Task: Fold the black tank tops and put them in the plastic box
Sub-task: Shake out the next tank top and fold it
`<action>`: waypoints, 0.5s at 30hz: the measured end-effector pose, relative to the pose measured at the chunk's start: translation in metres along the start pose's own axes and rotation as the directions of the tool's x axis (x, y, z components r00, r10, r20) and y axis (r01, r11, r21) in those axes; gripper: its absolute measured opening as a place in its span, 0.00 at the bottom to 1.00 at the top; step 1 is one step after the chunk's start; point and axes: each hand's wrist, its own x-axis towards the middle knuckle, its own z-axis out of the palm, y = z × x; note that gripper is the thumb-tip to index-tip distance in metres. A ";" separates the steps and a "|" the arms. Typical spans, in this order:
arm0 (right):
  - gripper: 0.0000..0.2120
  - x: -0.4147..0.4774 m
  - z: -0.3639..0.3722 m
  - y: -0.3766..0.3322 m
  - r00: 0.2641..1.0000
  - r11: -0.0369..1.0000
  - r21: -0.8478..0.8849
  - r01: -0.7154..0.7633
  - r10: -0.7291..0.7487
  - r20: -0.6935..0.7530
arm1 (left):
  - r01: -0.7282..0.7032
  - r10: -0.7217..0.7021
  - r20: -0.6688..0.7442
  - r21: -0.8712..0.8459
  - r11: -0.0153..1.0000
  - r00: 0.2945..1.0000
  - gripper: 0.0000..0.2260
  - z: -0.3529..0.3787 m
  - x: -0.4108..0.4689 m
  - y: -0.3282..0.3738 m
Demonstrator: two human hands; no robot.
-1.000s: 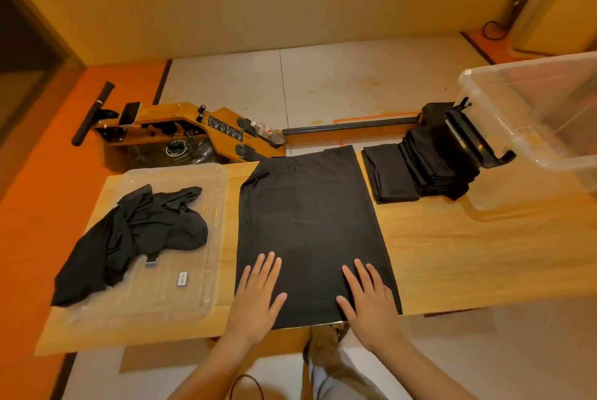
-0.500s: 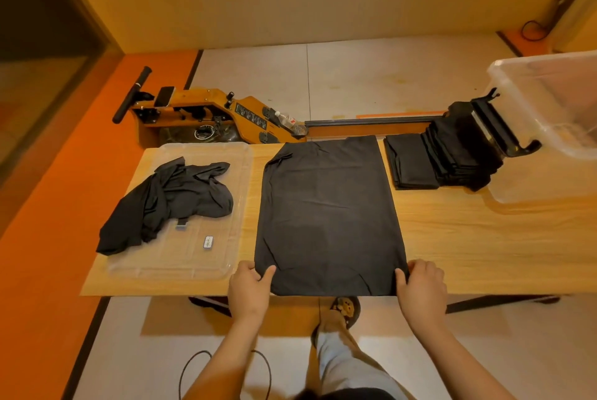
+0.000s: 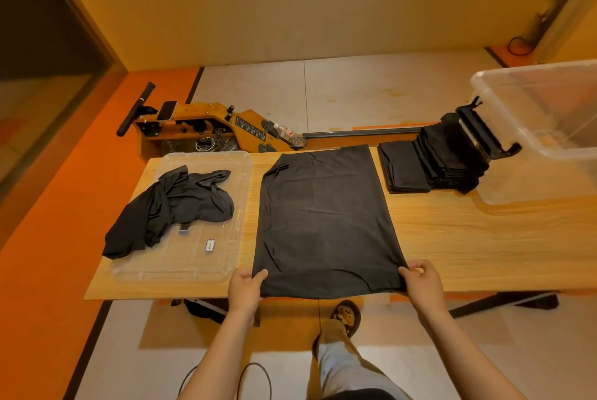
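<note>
A black tank top (image 3: pixel 324 222) lies flat in the middle of the wooden table (image 3: pixel 484 244), folded into a long rectangle. My left hand (image 3: pixel 246 290) pinches its near left corner and my right hand (image 3: pixel 420 283) pinches its near right corner, both at the table's front edge. A crumpled black tank top (image 3: pixel 174 206) rests on a clear plastic lid (image 3: pixel 206 264) at the left. A pile of folded black tank tops (image 3: pixel 433 164) sits at the back right, beside the clear plastic box (image 3: pixel 546 128).
An orange wooden rowing machine (image 3: pixel 223 128) stands on the floor behind the table. My foot in a slipper (image 3: pixel 345 319) and a cable (image 3: pixel 255 377) are below the front edge. Bare table surface stretches to the right of the flat top.
My hands left the flat top's surface, slid outward to its near corners and gripped them. The near edge is lifted slightly. The camera pulled back and turned left.
</note>
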 end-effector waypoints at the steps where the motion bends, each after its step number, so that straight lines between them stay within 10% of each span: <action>1: 0.04 -0.003 -0.002 0.000 1.000 1.000 0.020 0.003 -0.003 0.001 | 0.016 -0.016 0.004 -0.029 0.999 1.000 0.13 -0.002 -0.001 -0.002; 15: 0.10 -0.063 -0.025 0.028 0.986 0.994 0.092 0.057 -0.071 0.151 | -0.034 0.032 -0.022 -0.066 0.997 0.999 0.15 -0.037 -0.037 -0.038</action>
